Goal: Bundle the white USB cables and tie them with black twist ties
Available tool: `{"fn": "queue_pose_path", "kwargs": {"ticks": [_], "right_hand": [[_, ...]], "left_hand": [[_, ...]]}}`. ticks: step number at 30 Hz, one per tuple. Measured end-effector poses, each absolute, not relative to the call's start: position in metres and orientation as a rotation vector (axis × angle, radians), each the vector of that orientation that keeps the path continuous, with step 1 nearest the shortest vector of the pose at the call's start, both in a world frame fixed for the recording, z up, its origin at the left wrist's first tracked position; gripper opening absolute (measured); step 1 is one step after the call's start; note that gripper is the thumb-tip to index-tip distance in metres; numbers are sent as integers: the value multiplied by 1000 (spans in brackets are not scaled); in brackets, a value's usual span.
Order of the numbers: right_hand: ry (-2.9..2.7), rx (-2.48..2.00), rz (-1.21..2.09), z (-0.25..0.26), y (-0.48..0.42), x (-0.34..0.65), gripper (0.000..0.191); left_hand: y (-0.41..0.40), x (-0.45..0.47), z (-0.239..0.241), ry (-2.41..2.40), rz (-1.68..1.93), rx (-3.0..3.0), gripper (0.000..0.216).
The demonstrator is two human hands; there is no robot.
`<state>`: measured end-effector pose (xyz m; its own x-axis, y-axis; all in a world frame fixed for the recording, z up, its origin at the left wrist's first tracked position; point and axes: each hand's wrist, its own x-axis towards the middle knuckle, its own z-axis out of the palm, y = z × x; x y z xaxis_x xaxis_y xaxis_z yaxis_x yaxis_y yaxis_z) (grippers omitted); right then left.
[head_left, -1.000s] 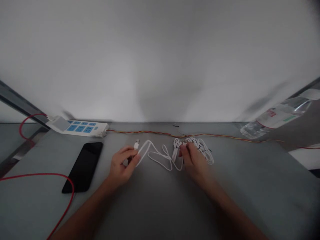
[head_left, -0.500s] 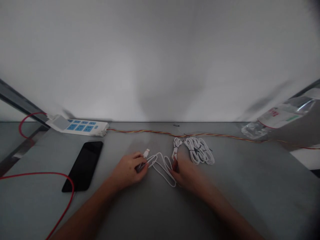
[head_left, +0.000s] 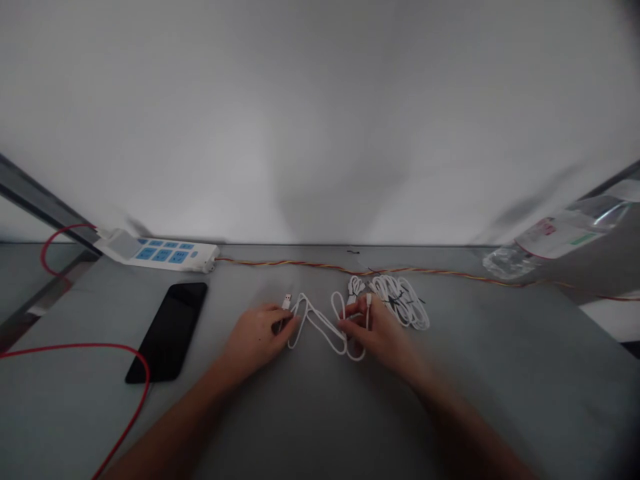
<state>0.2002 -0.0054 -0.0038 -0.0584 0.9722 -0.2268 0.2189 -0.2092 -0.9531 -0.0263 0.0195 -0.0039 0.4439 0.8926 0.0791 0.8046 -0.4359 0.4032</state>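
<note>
L hand (head_left: 257,335) & R hand (head_left: 376,335) pinch white cable (head_left: 326,323) at its 9 & 3 o'clock, prob. light/floppy; hold nr plugs (head_left: 287,302).

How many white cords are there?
3 that I can tell apart: a looped white cord held between the left hand and right hand, a small bundle just beyond the right hand, and a bigger coil to its right. The coil may hide another.

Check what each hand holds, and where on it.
White cable: the left hand grips it just behind the USB plug; the right hand pinches its looped part, near a white connector.
</note>
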Motion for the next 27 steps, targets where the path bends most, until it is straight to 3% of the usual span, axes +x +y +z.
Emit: {"fn": "queue_pose_path", "kwargs": {"ticks": [5,17,20,25,27], "right_hand": [[-1279,-1278,1642,3,-7,204,44],[-1522,-1241,1874,19,-14,215,26],[-1525,-1295,1776,10,-12,212,24],[-1622,-1610,1175,-7,-2,208,26],[-1579,-1615,1110,-4,-1,207,26]], "left_hand": [[20,-26,-6,1460,354,2366,30],[24,-32,-8,1657,560,2385,22],[23,-31,-7,1636,542,2379,22],[25,-35,-8,1644,522,2423,23],[26,-36,-8,1608,484,2455,23]]}}
